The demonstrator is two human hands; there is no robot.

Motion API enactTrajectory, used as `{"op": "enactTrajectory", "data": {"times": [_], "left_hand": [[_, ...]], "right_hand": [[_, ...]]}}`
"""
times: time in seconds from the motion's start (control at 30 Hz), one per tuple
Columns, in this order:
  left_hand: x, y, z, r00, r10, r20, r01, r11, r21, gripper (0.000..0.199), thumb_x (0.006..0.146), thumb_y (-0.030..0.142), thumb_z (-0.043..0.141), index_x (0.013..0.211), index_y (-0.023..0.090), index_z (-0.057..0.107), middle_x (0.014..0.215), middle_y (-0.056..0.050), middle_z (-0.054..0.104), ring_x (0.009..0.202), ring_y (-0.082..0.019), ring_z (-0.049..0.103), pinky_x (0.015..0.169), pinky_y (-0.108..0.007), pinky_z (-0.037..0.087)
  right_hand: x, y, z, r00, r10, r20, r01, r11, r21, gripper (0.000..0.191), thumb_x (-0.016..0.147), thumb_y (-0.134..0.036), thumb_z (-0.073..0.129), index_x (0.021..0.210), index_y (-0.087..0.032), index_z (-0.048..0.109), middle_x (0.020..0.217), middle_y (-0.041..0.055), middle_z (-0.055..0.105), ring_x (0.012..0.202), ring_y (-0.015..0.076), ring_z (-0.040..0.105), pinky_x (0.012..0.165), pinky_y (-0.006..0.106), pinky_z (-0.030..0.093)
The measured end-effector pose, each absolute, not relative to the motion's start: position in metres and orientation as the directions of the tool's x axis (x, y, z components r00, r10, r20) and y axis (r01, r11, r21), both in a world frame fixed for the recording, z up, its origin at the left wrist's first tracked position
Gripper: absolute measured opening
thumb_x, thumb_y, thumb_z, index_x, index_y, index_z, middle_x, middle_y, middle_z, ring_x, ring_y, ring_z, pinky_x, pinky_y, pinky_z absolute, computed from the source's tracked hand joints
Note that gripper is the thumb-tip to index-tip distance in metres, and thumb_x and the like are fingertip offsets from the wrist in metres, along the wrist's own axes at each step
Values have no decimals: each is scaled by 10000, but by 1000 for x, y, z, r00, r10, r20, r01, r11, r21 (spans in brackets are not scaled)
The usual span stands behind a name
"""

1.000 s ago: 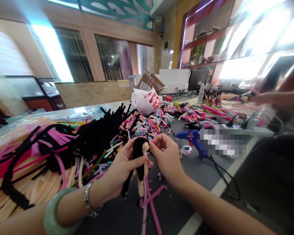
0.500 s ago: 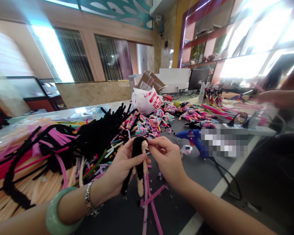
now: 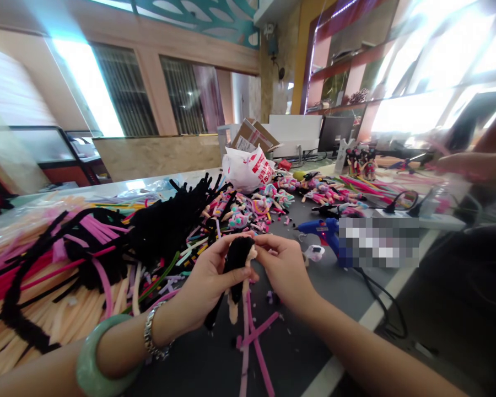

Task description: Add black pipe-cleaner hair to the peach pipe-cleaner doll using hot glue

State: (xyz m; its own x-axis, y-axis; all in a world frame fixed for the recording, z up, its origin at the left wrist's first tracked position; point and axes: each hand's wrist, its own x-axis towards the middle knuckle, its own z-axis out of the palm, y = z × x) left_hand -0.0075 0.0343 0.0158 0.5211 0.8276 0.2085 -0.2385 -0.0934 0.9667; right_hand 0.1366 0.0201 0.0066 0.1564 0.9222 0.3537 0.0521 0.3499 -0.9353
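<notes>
My left hand [image 3: 213, 281] grips a small pipe-cleaner doll [image 3: 236, 264] with black fuzzy hair and a peach chenille body. My right hand [image 3: 283, 270] pinches the top of the doll from the other side, and its fingertips touch the peach part. The doll's lower end hangs below my left fingers, tilted slightly. Crossed pink pipe cleaners [image 3: 252, 331] lie on the dark table [image 3: 297, 353] under my hands. A heap of black chenille stems [image 3: 169, 229] lies beyond my left hand.
Peach and pink stems [image 3: 37, 309] spread across the left. Finished dolls [image 3: 240, 212] lie heaped ahead, beside a white plastic bag [image 3: 246, 170]. A blue glue gun [image 3: 320, 231] sits right of my right hand. A co-worker's hand [image 3: 458, 165] reaches in at the far right.
The doll has tilted, its top leaning right. My right fingers have shifted onto its top, and my hands have drawn slightly closer together.
</notes>
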Motion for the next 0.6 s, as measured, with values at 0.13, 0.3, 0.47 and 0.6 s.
{"op": "enactTrajectory", "data": {"times": [0.13, 0.3, 0.47, 0.6], "left_hand": [[-8, 37, 14, 512, 826, 237, -233, -132, 963, 431, 713, 116, 743, 1094, 246, 590, 917, 30, 644, 711, -91, 661, 699, -182, 542], [-9, 38, 11, 499, 830, 248, -223, -154, 963, 398, 711, 130, 746, 1059, 234, 583, 870, 38, 654, 682, -92, 664, 666, -179, 539], [-10, 37, 12, 464, 858, 223, -182, -154, 971, 406, 716, 157, 746, 1079, 226, 577, 868, 16, 670, 701, -118, 663, 621, -187, 531], [-10, 37, 14, 439, 873, 213, -195, -138, 971, 412, 702, 158, 754, 1071, 231, 587, 813, 22, 669, 685, -129, 661, 612, -202, 531]], "right_hand": [[138, 23, 6, 85, 946, 314, -22, 317, -948, 160, 766, -236, 606, 782, -168, 750, 691, 22, 677, 613, 143, 560, 575, 253, 448], [138, 23, 11, 7, 960, 281, -87, 281, -956, 150, 710, -285, 660, 652, -155, 708, 542, -17, 604, 484, 102, 503, 487, 221, 411], [141, 24, 12, 32, 953, 302, -18, 303, -953, 141, 714, -268, 661, 664, -148, 716, 608, 7, 660, 549, 125, 555, 547, 242, 443], [145, 21, 14, 194, 902, 385, 103, 371, -923, 130, 759, -236, 640, 822, -162, 726, 789, 52, 707, 713, 185, 612, 679, 308, 471]]}}
